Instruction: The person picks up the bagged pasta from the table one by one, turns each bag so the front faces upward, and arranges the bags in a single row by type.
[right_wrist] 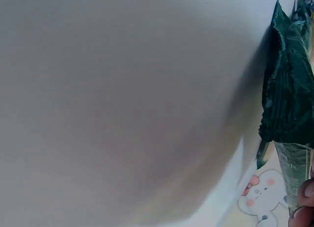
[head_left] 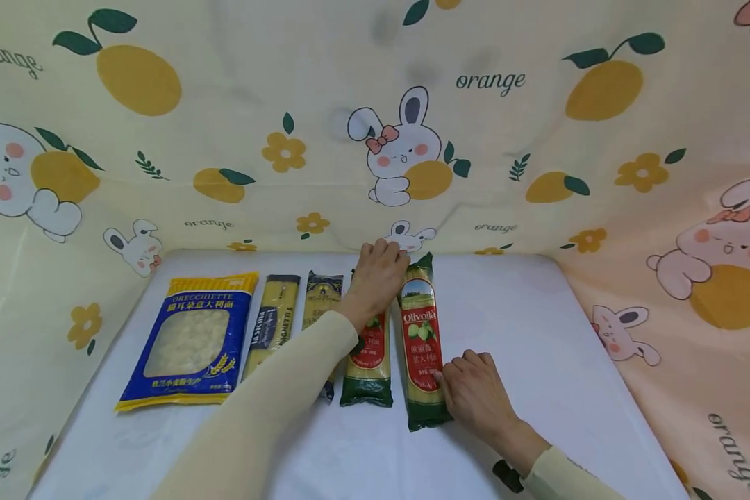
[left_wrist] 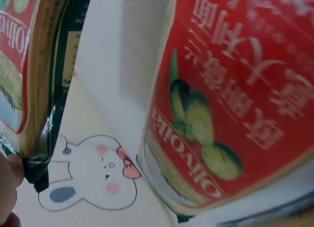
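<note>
The rightmost red-and-green Olivoilà spaghetti pack [head_left: 421,340] lies face up, slightly tilted, with both hands on it. My left hand [head_left: 378,278] reaches across a second Olivoilà pack [head_left: 367,371] and holds the first pack's top end. In the left wrist view, the left thumb [left_wrist: 15,169] presses against that pack's crimped end. Lower down, my right hand [head_left: 478,389] grips the same pack by its right edge near the bottom. Right fingertips [right_wrist: 306,192] show beside the green end in the right wrist view. The left hand and forearm hide part of the second pack.
Left of these lie a dark-labelled pasta pack [head_left: 323,292], a yellow spaghetti pack [head_left: 278,319] and a large blue orecchiette bag [head_left: 187,340]. All rest on a white table [head_left: 506,298]. A printed cloth [head_left: 325,83] with rabbits and oranges rises behind and beside it.
</note>
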`<act>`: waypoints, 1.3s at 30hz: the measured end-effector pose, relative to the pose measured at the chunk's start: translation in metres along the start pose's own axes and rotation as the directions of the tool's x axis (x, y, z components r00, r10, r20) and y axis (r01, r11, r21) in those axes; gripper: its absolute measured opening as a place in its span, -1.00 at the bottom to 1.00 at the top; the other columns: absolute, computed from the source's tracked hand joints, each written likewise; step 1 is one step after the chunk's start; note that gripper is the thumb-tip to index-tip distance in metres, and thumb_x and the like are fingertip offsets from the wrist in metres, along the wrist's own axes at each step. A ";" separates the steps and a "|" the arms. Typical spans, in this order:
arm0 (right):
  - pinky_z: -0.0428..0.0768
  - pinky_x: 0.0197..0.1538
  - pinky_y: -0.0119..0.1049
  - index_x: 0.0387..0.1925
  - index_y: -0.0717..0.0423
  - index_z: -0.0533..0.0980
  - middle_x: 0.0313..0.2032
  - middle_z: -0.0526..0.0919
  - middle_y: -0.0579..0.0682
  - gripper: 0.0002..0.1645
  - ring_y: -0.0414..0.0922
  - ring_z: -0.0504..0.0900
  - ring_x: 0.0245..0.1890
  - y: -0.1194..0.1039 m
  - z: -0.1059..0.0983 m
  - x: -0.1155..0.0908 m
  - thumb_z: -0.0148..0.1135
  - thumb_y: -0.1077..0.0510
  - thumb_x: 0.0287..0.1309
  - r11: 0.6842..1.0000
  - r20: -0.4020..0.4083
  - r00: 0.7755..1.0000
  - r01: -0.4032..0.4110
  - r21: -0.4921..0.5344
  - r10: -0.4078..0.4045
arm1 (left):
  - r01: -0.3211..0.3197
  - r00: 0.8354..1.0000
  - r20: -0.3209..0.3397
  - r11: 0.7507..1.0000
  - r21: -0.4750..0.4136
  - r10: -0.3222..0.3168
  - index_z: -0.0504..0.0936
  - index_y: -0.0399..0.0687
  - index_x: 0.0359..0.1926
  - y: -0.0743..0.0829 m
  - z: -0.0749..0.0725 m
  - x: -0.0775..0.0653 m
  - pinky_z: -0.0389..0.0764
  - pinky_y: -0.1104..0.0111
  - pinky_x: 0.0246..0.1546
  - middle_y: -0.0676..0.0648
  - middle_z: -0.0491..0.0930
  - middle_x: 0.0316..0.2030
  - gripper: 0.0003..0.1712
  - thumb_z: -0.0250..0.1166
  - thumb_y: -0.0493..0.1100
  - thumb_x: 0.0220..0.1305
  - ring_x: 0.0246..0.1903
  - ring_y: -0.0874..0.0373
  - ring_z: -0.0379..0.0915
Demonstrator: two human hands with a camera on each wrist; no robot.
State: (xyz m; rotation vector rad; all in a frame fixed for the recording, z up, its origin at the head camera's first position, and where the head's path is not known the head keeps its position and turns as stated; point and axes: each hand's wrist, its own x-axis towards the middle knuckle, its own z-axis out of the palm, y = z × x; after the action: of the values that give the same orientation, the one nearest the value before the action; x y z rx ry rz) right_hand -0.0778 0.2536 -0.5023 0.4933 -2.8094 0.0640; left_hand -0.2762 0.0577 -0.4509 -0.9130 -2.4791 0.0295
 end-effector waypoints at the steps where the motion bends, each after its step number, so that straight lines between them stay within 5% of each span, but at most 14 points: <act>1: 0.43 -0.07 -0.08 -0.46 0.02 0.53 -0.56 0.50 -0.14 -0.65 -0.08 0.38 -0.35 0.000 0.000 0.000 0.35 -0.06 0.38 1.000 0.002 1.000 -0.005 0.002 0.005 | -0.005 1.000 0.005 1.000 0.000 0.005 0.64 -0.05 -0.02 0.001 0.001 0.001 0.35 0.13 -0.06 -0.08 0.51 -0.15 -0.72 -0.03 -0.21 0.68 -0.14 -0.03 0.31; 13: 0.37 -0.17 -0.13 -0.51 0.03 0.46 -0.60 0.45 -0.13 -0.61 -0.08 0.37 -0.37 0.000 0.009 -0.004 0.39 -0.02 0.35 0.998 -0.057 0.997 -0.048 0.033 0.049 | -0.009 0.998 0.058 1.000 -0.024 0.010 0.66 0.01 0.07 0.011 0.000 0.014 0.36 0.11 -0.01 -0.05 0.53 -0.11 -0.72 -0.01 -0.19 0.69 -0.11 -0.01 0.32; 19: 0.36 -0.22 -0.13 -0.46 0.02 0.56 -0.57 0.52 -0.13 -0.63 -0.09 0.37 -0.39 -0.002 0.015 0.012 0.28 -0.07 0.47 0.975 0.119 0.976 -0.196 0.108 0.183 | 0.067 0.985 0.163 0.997 -0.031 -0.061 0.63 0.01 0.20 0.015 -0.001 0.011 0.49 0.10 0.09 -0.07 0.60 0.04 -0.71 0.04 -0.14 0.67 0.11 -0.03 0.44; 22: 0.36 -0.25 -0.11 -0.44 0.03 0.57 -0.57 0.49 -0.12 -0.57 -0.10 0.37 -0.41 -0.001 0.016 0.014 0.22 -0.15 0.51 0.959 0.200 0.949 -0.268 0.096 0.245 | 0.072 0.955 0.292 0.996 -0.047 -0.055 0.60 0.02 0.31 0.024 -0.004 -0.002 0.54 0.06 0.19 -0.10 0.59 0.17 -0.64 0.05 -0.10 0.67 0.25 -0.06 0.43; 25: 0.49 -0.20 -0.01 -0.27 0.14 0.61 -0.41 0.59 0.01 -0.55 -0.01 0.52 -0.32 0.000 0.015 0.007 0.30 -0.19 0.44 0.968 0.153 0.960 -0.245 0.052 0.235 | 0.044 0.901 0.434 0.995 -0.086 -0.002 0.56 0.05 0.40 0.039 -0.010 -0.025 0.52 0.00 0.30 -0.12 0.54 0.31 -0.56 0.09 0.00 0.65 0.37 -0.09 0.38; 28: 0.58 0.08 0.16 0.11 0.26 0.58 -0.02 0.68 0.17 -0.34 0.15 0.64 0.02 -0.001 0.011 -0.005 0.37 -0.23 0.35 0.987 0.118 0.980 -0.163 0.013 0.160 | 0.024 0.834 0.546 0.983 -0.181 0.081 0.45 0.06 0.51 0.057 -0.018 -0.056 0.45 -0.06 0.40 -0.12 0.43 0.46 -0.38 0.14 0.18 0.60 0.47 -0.11 0.30; 32: 0.31 0.43 0.37 0.48 0.26 0.37 0.45 0.46 0.21 -0.11 0.21 0.39 0.49 -0.002 0.010 -0.011 0.26 -0.28 0.42 0.998 0.204 0.977 -0.061 0.006 0.059 | 0.046 0.756 0.635 0.954 -0.298 0.162 0.20 0.09 0.65 0.073 -0.025 -0.089 0.24 -0.11 0.53 -0.11 0.15 0.64 -0.14 0.07 0.37 0.55 0.63 -0.10 0.03; 34: 0.20 0.49 0.40 0.53 0.24 0.33 0.52 0.38 0.19 -0.12 0.19 0.29 0.57 -0.002 0.013 -0.009 0.19 -0.27 0.47 0.999 0.243 0.969 -0.042 0.001 0.041 | 0.047 0.743 0.647 0.951 -0.306 0.171 0.10 0.12 0.69 0.075 -0.023 -0.097 0.12 -0.14 0.57 -0.08 0.03 0.68 -0.09 0.01 0.43 0.54 0.67 -0.07 -0.10; 39: 0.18 0.49 0.41 0.52 0.28 0.34 0.53 0.37 0.21 -0.13 0.20 0.27 0.57 0.001 0.020 0.001 0.16 -0.25 0.50 1.000 0.247 0.969 -0.021 -0.008 0.023 | 0.032 0.747 0.643 0.958 -0.284 0.165 0.00 0.19 0.71 0.069 -0.011 -0.099 -0.08 -0.18 0.61 -0.03 -0.06 0.70 -0.07 -0.11 0.47 0.54 0.69 -0.03 -0.23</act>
State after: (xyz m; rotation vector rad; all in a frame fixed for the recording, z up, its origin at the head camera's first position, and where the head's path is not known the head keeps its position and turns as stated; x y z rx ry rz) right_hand -0.0843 0.2526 -0.5214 0.5002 -3.0582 -0.0012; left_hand -0.1652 0.0490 -0.4980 -1.2893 -3.1703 0.0358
